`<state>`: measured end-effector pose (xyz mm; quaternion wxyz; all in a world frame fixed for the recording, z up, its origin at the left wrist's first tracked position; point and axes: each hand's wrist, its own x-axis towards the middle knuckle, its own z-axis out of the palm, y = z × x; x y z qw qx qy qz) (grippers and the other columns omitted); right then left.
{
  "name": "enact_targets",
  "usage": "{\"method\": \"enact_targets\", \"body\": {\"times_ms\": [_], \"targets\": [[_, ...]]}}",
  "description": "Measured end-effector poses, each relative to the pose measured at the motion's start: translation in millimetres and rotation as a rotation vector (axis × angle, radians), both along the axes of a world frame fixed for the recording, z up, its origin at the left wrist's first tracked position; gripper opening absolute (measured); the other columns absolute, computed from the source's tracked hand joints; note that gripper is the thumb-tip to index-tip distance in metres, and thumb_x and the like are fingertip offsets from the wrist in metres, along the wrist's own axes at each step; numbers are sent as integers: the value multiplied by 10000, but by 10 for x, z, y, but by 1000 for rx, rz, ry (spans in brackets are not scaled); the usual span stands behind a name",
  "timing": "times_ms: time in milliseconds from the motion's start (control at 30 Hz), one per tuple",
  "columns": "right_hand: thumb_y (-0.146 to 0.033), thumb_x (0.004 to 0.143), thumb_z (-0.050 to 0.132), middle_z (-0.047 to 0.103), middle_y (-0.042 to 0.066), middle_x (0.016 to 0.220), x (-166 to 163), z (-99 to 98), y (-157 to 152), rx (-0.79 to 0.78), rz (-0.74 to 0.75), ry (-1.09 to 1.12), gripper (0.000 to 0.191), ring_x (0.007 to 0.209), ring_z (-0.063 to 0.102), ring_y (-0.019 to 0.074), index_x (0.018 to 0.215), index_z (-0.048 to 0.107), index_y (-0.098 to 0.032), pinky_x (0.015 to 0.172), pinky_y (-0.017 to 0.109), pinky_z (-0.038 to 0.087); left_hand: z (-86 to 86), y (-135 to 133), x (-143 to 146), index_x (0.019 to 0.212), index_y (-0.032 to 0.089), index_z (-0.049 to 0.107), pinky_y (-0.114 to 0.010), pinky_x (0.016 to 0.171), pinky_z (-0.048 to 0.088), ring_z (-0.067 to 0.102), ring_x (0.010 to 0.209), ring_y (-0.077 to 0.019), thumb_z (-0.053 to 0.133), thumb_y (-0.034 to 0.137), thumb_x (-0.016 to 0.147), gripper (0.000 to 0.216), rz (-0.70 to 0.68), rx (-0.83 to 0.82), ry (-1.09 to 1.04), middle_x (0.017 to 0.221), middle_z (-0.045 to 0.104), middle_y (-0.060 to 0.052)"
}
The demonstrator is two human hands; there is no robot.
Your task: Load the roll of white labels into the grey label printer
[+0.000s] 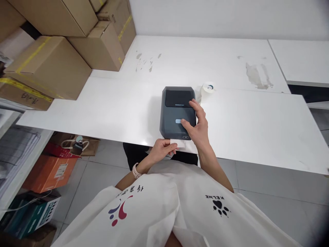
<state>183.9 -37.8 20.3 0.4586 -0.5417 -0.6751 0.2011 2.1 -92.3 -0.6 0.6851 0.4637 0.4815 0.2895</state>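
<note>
A dark grey label printer (171,118) stands near the front edge of the white table. My right hand (199,128) rests on its right side with the fingers apart, the thumb at the pale button (178,121) and the fingertips by the black lid (179,97). At the printer's front, my left hand (164,150) pinches a white paper label (180,143) that sticks out from under the front edge. Just behind the printer's right side lies a roll of white labels (207,90), its loose end reaching toward the printer.
Cardboard boxes (48,65) are stacked at the table's back left. The white table (246,127) has peeled patches near the wall. Below on the left, an orange box (51,173) and a green box (33,216) stand by a shelf.
</note>
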Motion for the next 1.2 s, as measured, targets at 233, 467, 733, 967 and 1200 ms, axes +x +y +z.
{"method": "enact_targets", "body": {"times_ms": [233, 467, 733, 967, 1200], "targets": [[-309, 882, 637, 348, 28, 1691, 15, 117, 84, -81, 60, 29, 611, 1586, 260, 343, 1466, 471, -380, 1244, 662, 279, 56, -78, -253, 567, 195, 631, -267, 566, 459, 515, 519, -101, 663, 491, 899, 446, 261, 192, 25, 541, 586, 15], [-515, 962, 600, 410, 70, 1658, -8, -62, -153, -100, -79, 351, 556, 1545, 385, 302, 1476, 492, -331, 1260, 572, 336, 103, 3, -225, 1462, 318, 568, -420, 1216, 415, 471, 1494, -247, 473, 558, 1019, 513, 405, 473, 157, 1610, 512, -48], [-666, 1046, 207, 353, 33, 1674, 51, 194, 56, 158, -17, 252, 669, 1597, 296, 327, 1645, 235, -371, 1292, 595, 284, 408, 487, -151, 1524, 309, 511, -447, 1289, 330, 398, 1558, -254, 361, 594, 1044, 578, 375, 672, 60, 1653, 470, -22], [-676, 1038, 60, 57, -20, 1747, -89, 697, 1226, 505, -91, 66, 701, 1647, 107, 247, 1636, -190, -408, 1326, 538, 244, 135, 1094, -17, 1531, 301, 468, -490, 1202, 425, 442, 1513, -324, 607, 310, 913, 633, 364, 538, 267, 1621, 495, -69], [-509, 1083, 298, 357, 59, 1653, 45, 765, 1368, 582, -191, -61, 554, 1592, 263, 260, 1611, 269, -345, 1283, 549, 310, 90, 1123, 5, 1606, 305, 337, -538, 1130, 487, 472, 1475, -375, 619, 242, 847, 813, 284, 474, 379, 1679, 405, -83]]}}
